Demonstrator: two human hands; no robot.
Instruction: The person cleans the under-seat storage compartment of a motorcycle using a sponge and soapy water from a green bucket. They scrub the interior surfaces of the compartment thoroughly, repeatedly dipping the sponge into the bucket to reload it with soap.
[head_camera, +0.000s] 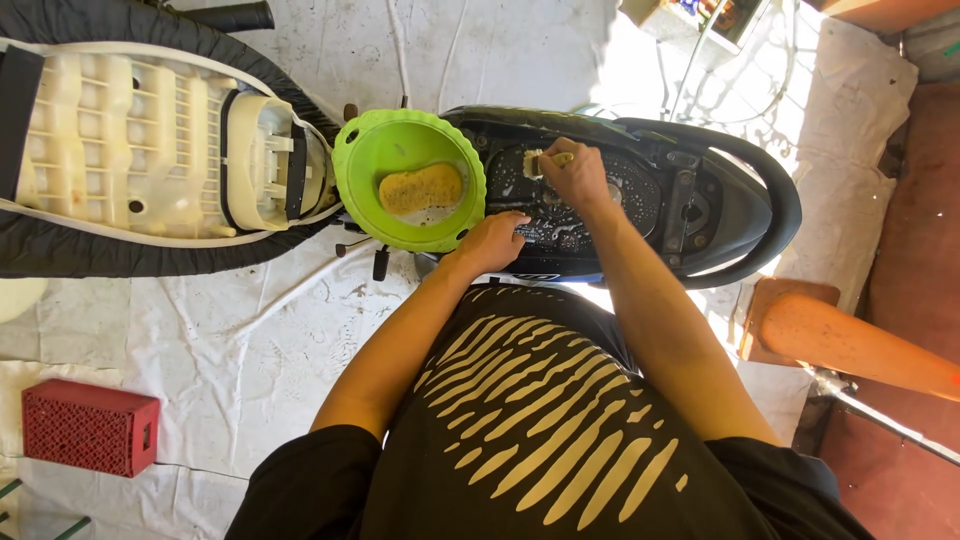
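Standing over a scooter (700, 190) with its seat (150, 150) flipped up to my left, underside showing, I'm working in the open black storage tub (600, 200) beneath it. White sheeting (250, 350) covers the floor under everything, with a red crate (88, 425) lying well apart at the lower left and an orange post (860, 345) slanting off to my right.

A green bowl (350, 165) sits at the front edge of the tub, between it and the seat hinge, and a yellow sponge (421, 187) lies flat inside it, in a little water as far as I can tell.

My right hand (575, 178) is closed around a small pale scrub pad (535, 160), pressing it down onto the tub floor, where suds (560, 235) spread around it. My left hand (495, 240) grips nothing; its fingers are curled over the near rim of the tub, just beside the bowl, bracing me.

To scrub well here, I judge I should keep the pad flat, work in short overlapping strokes into the moulded ribs, and lean on the braced hand rather than the bowl, which looks easy to tip. The glare at the upper right hides the far corner, so I'd feel for grime there.
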